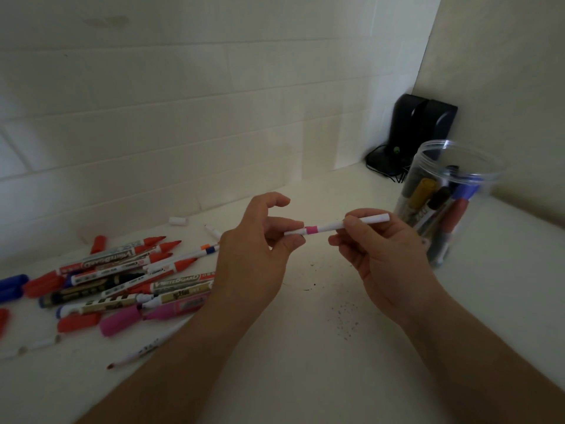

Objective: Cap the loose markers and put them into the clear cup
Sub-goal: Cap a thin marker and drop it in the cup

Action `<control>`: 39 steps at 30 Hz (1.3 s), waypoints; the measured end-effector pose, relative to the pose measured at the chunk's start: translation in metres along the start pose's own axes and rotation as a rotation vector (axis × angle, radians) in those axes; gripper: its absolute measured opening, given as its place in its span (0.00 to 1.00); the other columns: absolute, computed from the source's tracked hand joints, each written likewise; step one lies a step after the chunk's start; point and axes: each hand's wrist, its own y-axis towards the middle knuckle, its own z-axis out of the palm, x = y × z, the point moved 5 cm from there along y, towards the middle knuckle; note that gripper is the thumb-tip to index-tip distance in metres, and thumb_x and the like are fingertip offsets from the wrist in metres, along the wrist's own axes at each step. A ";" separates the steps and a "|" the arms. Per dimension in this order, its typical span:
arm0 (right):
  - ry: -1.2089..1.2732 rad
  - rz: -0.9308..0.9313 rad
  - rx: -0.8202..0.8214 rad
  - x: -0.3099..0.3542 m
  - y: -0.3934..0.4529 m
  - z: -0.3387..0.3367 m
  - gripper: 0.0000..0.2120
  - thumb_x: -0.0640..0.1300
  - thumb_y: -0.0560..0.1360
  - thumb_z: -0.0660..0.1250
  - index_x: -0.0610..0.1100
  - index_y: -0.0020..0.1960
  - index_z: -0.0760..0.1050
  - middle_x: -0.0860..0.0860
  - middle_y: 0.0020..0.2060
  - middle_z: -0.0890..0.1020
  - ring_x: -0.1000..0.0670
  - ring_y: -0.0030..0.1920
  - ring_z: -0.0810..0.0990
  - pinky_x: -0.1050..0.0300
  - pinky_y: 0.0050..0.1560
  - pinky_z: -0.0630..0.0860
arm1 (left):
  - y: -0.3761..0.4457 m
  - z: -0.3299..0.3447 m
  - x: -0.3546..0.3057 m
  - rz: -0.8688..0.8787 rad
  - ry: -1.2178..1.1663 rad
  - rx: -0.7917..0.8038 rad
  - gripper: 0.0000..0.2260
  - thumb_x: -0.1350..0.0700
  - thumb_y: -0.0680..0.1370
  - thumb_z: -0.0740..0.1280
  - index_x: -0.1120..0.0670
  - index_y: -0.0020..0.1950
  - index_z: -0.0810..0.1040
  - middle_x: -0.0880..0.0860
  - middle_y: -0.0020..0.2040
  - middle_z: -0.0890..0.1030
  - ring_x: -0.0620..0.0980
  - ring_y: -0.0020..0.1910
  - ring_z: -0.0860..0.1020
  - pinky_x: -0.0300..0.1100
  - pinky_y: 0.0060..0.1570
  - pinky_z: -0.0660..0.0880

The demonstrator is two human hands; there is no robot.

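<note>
I'm capping mid-frame: left hand (260,240) pinches what looks like the cap, right hand (367,243) grips the pink-banded marker (336,224). Next I must seat it, then carry it to the clear cup (452,191) at right.

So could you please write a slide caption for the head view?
Both hands, left and right, hold a thin white pen beside the clear cup.

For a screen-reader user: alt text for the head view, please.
Both hands, left hand and right hand, hold a thin white marker with a pink band above a white counter. Loose markers lie left; a clear cup of markers stands right.
</note>
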 end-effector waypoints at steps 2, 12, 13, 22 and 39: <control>0.040 0.025 0.009 -0.003 0.000 0.002 0.04 0.39 0.79 0.67 0.42 0.52 0.81 0.45 0.42 0.86 0.46 0.43 0.86 0.56 0.45 0.80 | 0.000 0.000 0.002 -0.028 -0.055 0.007 0.19 0.55 0.76 0.76 0.39 0.59 0.72 0.36 0.45 0.86 0.35 0.45 0.83 0.26 0.45 0.74; 0.207 0.102 0.015 -0.015 -0.002 0.008 0.05 0.36 0.82 0.63 0.39 0.52 0.78 0.45 0.42 0.87 0.49 0.41 0.84 0.59 0.45 0.81 | -0.002 0.004 0.003 0.004 -0.019 -0.001 0.19 0.58 0.75 0.76 0.40 0.60 0.76 0.30 0.43 0.83 0.34 0.43 0.82 0.25 0.44 0.73; 0.235 0.123 0.013 -0.017 -0.002 0.010 0.06 0.37 0.82 0.63 0.39 0.51 0.78 0.45 0.42 0.87 0.49 0.41 0.84 0.60 0.44 0.81 | -0.002 0.004 0.003 0.015 -0.014 -0.002 0.19 0.58 0.75 0.77 0.41 0.61 0.77 0.30 0.43 0.83 0.34 0.43 0.82 0.25 0.44 0.72; 0.207 0.114 0.065 -0.008 -0.004 0.016 0.07 0.40 0.84 0.61 0.41 0.49 0.76 0.45 0.40 0.86 0.48 0.44 0.86 0.58 0.45 0.82 | -0.002 0.005 -0.002 0.110 0.136 0.098 0.14 0.53 0.73 0.78 0.38 0.52 0.80 0.34 0.40 0.83 0.31 0.43 0.80 0.24 0.44 0.72; -1.640 -0.183 0.494 -0.021 0.037 0.049 0.14 0.62 0.74 0.73 0.56 0.53 0.83 0.59 0.42 0.77 0.54 0.45 0.75 0.56 0.44 0.72 | 0.021 -0.045 0.055 -0.143 0.743 0.466 0.19 0.29 0.66 0.71 0.45 0.36 0.84 0.29 0.37 0.76 0.44 0.52 0.77 0.43 0.52 0.77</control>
